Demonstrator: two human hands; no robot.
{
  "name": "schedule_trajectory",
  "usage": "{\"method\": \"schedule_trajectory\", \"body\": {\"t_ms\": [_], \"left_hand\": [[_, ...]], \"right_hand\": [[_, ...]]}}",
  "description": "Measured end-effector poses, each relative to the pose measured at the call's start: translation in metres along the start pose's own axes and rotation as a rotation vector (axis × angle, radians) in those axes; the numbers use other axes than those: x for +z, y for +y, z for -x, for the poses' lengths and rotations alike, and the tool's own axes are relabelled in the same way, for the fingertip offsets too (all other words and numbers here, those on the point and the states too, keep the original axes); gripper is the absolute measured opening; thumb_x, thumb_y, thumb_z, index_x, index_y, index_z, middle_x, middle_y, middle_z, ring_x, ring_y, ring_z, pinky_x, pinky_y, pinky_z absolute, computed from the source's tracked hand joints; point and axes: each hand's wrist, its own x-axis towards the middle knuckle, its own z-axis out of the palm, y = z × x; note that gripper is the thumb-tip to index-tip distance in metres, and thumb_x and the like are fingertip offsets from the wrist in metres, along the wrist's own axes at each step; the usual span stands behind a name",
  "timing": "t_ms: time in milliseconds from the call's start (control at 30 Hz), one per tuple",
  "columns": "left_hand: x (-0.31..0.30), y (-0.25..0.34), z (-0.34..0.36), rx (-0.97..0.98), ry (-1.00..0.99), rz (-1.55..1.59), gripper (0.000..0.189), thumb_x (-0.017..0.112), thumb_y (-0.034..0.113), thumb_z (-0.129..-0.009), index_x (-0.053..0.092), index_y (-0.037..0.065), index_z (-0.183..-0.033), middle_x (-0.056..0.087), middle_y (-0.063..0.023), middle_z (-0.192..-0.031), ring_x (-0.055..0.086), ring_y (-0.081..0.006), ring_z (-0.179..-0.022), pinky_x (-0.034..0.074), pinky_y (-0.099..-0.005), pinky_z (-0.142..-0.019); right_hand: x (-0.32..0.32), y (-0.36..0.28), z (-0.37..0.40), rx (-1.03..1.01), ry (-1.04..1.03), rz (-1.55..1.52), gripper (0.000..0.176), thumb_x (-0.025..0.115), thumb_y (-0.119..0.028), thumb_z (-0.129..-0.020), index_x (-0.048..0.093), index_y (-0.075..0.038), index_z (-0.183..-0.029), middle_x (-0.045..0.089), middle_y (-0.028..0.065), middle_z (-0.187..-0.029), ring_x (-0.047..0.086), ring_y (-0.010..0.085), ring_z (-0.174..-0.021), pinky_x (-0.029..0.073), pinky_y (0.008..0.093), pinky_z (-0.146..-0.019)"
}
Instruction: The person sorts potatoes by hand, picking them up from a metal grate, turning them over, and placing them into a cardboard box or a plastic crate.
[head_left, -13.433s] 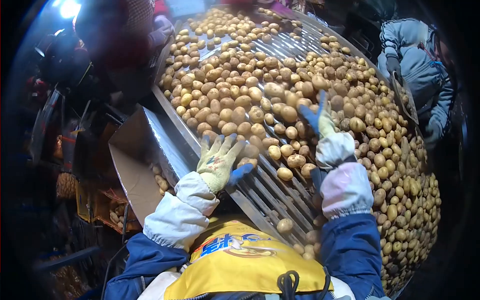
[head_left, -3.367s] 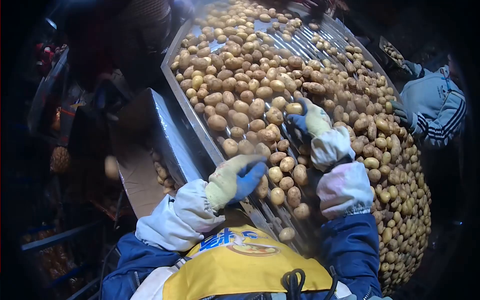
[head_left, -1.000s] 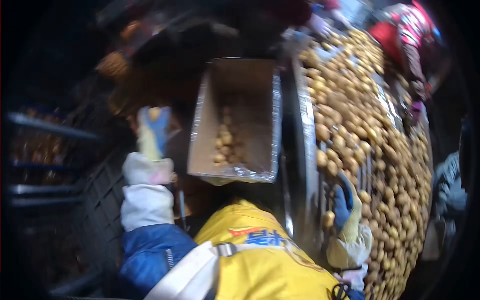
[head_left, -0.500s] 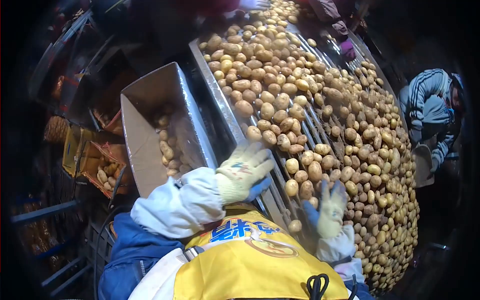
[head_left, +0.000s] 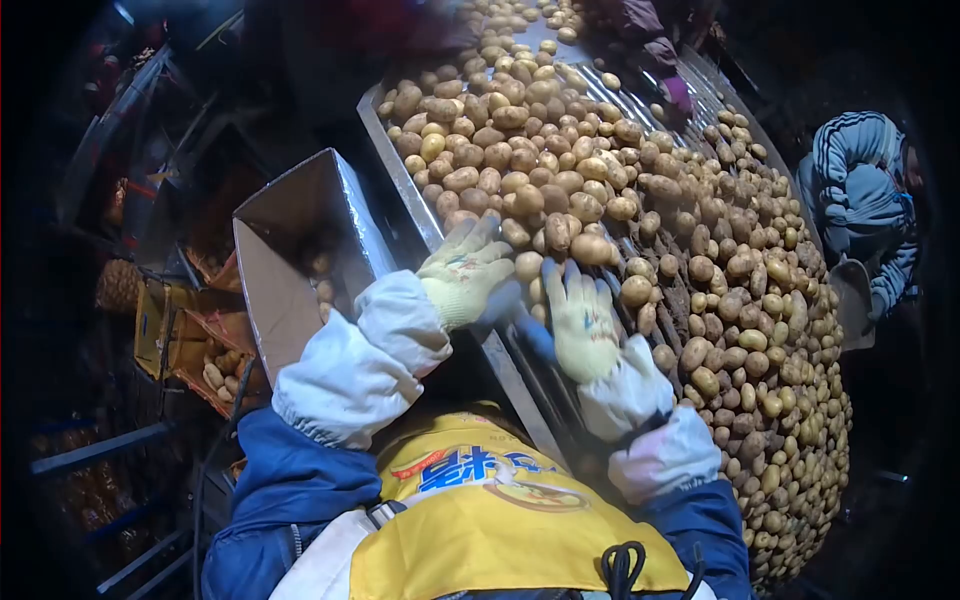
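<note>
Potatoes [head_left: 530, 200] lie heaped over a metal roller table [head_left: 512, 390]. My left hand [head_left: 465, 278], in a cream glove with blue fingertips, is by the table's left edge, its fingers stretched out against the nearest potatoes. Just to the right, my right hand [head_left: 583, 325] wears the same kind of glove. Its fingers point away from me and lie flat, with the tips at the potatoes and the thumb blurred. Neither hand is wrapped round a potato. Left of the table stands an open cardboard box [head_left: 285, 290] with some potatoes inside.
A co-worker in a striped jacket [head_left: 860, 180] bends at the right, holding a pan-like container [head_left: 852, 300]. Another person's pink glove [head_left: 677, 95] is at the far side. Crates [head_left: 160, 320] with potatoes stand at the left. Potatoes pile high on the right.
My right hand has swept forward and to the left, near my left hand, which has shifted slightly forward. The potatoes that lay before my right hand are gone from the near rollers.
</note>
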Motion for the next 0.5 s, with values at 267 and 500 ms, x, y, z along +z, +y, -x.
{"method": "schedule_trajectory", "body": {"t_ms": [267,500], "left_hand": [[-0.030,0.041,0.028,-0.096,0.249,0.391,0.021,0.070,0.021,-0.096,0.075,0.009,-0.113,0.071,-0.0160,-0.121,0.061,-0.0486,-0.118,0.049,-0.0540,-0.104],[-0.032,0.059,0.026,-0.397,0.313,0.972,0.029,0.063,0.023,-0.105,0.071,0.007,-0.128,0.072,-0.0140,-0.126,0.072,-0.0282,-0.111,0.059,-0.0375,-0.086]], "right_hand": [[-0.061,0.029,0.029,0.194,0.110,-0.667,0.046,0.078,-0.017,-0.090,0.068,-0.006,-0.133,0.073,0.0198,-0.117,0.069,0.0370,-0.105,0.054,0.0478,-0.092],[-0.010,0.077,-0.040,0.126,0.093,0.006,0.053,0.074,-0.020,-0.089,0.060,-0.009,-0.138,0.069,0.0190,-0.112,0.069,0.0373,-0.098,0.050,0.0509,-0.088]]}}
